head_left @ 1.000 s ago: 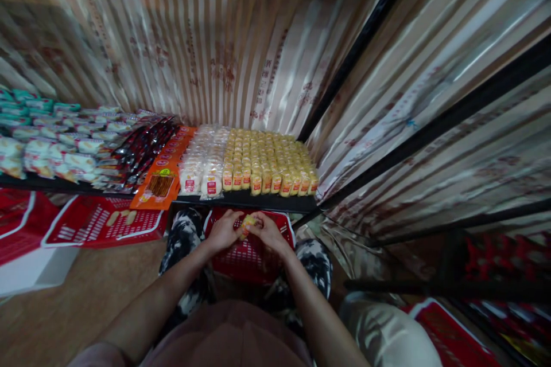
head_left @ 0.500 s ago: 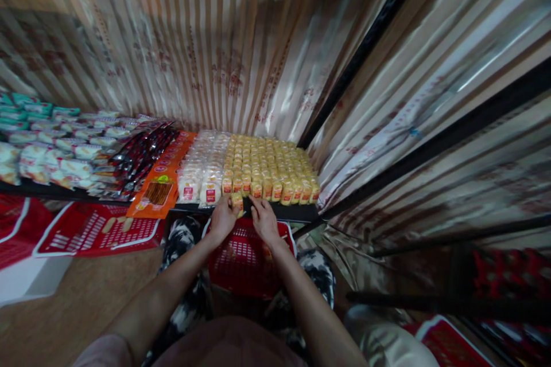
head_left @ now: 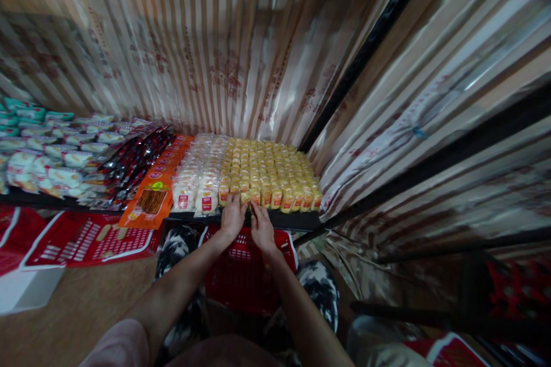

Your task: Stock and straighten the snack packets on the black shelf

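Observation:
Small yellow wrapped snack packets (head_left: pixel 275 169) stand in tight rows on a black shelf (head_left: pixel 297 220). My left hand (head_left: pixel 232 219) is at the front of these rows, its fingers closed on a yellow snack packet (head_left: pixel 245 198) that they partly cover. My right hand (head_left: pixel 262 228) is close beside it, fingers stretched forward and touching the front of the packets. Below my forearms, between my knees, sits a red plastic basket (head_left: pixel 235 281); its contents are mostly hidden in shadow.
Left of the yellow rows lie white clear-wrapped packets (head_left: pixel 205 178), an orange bag (head_left: pixel 148 206), dark red packets (head_left: pixel 133 163) and white-and-teal packets (head_left: pixel 64 155). Another red basket (head_left: pixel 86 238) stands low at left. Black metal poles (head_left: pixel 365 54) slant across the striped sheeting (head_left: pixel 224 40) at right.
My left hand has moved the yellow snack packet forward and right, up to the front row. My right hand has come closer beside it. The view has shifted slightly.

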Demonstrator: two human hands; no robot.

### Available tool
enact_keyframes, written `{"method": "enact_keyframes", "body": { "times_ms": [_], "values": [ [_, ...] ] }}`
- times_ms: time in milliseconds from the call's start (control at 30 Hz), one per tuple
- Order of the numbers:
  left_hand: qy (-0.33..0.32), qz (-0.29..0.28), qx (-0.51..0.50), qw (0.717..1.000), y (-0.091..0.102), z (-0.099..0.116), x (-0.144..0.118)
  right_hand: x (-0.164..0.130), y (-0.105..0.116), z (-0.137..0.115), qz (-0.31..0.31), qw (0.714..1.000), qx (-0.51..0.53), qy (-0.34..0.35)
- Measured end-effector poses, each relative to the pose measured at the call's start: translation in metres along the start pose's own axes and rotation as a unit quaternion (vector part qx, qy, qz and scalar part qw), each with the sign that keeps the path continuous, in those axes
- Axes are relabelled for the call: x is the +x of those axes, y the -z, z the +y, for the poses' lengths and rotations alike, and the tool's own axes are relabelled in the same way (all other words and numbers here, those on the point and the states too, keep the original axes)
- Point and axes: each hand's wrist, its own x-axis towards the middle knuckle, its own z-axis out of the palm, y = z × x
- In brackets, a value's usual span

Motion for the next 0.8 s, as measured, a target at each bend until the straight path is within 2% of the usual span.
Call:
{"method": "enact_keyframes", "body": {
  "times_ms": [167,367,600,800],
  "values": [
    [-0.011,0.038,-0.010,0.999,-0.005,-0.001,0.000,-0.001,0.001,0.002,-0.006,1.000,0.005,-0.022],
    [0.000,0.078,-0.045,0.996,-0.010,-0.009,0.003,-0.002,0.000,0.005,0.018,1.000,0.004,-0.005],
    [0.008,0.043,0.001,0.999,-0.010,-0.005,0.010,-0.001,-0.004,0.006,0.047,0.999,-0.010,0.014],
    [-0.007,-0.001,0.065,0.998,-0.007,-0.002,0.008,-0.001,-0.005,0.013,0.035,0.999,-0.019,0.024]
  ]
}}
